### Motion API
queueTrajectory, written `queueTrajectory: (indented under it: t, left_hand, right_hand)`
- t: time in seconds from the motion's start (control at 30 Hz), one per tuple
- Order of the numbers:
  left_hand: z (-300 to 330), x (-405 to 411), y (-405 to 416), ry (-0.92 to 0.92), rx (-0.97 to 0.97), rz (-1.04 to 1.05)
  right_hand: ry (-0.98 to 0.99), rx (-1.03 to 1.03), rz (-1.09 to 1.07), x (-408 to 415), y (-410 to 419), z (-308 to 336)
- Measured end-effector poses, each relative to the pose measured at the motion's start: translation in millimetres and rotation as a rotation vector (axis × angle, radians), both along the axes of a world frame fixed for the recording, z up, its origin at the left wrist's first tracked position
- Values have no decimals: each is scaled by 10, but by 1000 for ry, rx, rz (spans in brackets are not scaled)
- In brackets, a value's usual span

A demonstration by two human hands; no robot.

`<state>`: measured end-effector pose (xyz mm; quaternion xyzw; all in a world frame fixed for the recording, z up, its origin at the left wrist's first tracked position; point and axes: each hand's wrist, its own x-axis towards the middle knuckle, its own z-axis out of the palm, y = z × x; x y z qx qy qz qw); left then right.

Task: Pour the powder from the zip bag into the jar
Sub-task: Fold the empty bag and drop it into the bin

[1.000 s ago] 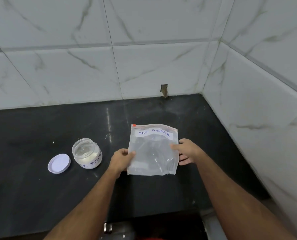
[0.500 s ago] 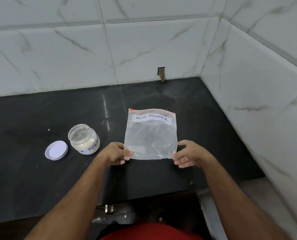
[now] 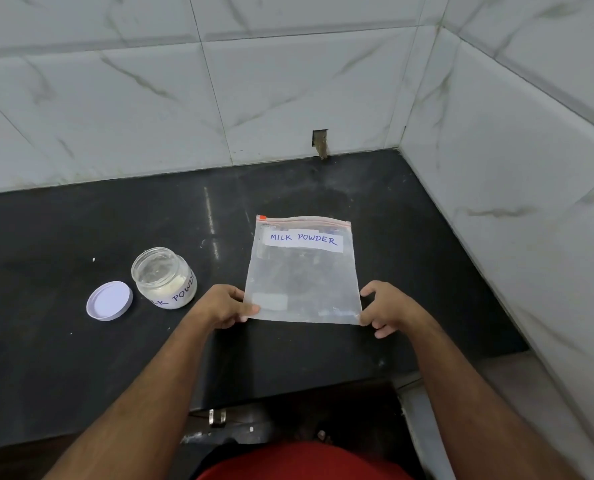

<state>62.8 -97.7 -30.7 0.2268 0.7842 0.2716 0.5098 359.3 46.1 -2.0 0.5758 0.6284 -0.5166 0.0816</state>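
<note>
A clear zip bag (image 3: 302,271) labelled "MILK POWDER" lies flat on the black counter (image 3: 63,358), looking nearly empty, its red zip edge away from me. My left hand (image 3: 228,306) pinches its near left corner. My right hand (image 3: 387,308) holds the near right corner. Left of the bag stands an open glass jar (image 3: 163,277) with white powder in its bottom and a handwritten label. Its white lid (image 3: 109,301) lies flat on the counter just left of the jar.
White marble-look tiled walls close the counter at the back and on the right (image 3: 496,168). A small rectangular hole (image 3: 319,142) sits in the back wall at counter level. The counter's front edge (image 3: 288,393) runs below my forearms.
Both hands slid from the bag's sides down to its near corners, and the bag now lies flat on the counter. Jar and lid have stayed put.
</note>
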Motion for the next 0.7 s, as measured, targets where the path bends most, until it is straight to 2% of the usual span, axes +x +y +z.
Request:
queueTrajectory:
  t: [0.13,0.23,0.3,0.57,0.7]
  left_hand:
    - [62,-66,120,270,-66,-31]
    - [144,-110,281,488,-4,3]
    - [209,-114,402,571,56,11]
    - [159,-44,762,332,97,155]
    - [134,-46,789,129,153,241]
  right_hand:
    - [-3,21,-14,-50,185,35]
    - [24,187,-140,-202,389,16]
    - [58,227,-215,-330,497,9]
    - [181,7,-442,-594,654,-116]
    - [280,-66,-419,-595,670,-87]
